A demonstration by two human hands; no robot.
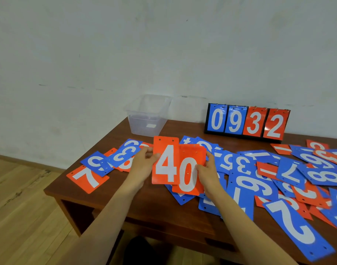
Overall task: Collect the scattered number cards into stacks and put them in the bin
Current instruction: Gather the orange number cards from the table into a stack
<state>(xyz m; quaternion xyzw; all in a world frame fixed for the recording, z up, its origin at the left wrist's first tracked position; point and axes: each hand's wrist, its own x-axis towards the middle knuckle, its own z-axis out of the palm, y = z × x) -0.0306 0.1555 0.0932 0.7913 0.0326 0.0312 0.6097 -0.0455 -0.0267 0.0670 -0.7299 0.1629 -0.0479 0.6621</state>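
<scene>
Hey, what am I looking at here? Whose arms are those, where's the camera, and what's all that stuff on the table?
There is no machine here. One camera is worn on a person's head, looking forward and down, so the two bare arms belong to the wearer. The left hand pinches a red 4 card. The right hand holds a red 0 card, seemingly with another red card behind it. Many blue and red number cards lie scattered and overlapping on the brown table. At the back stand a clear plastic bin, with no cards visible in it, and a flip scoreboard reading 0932.
</scene>
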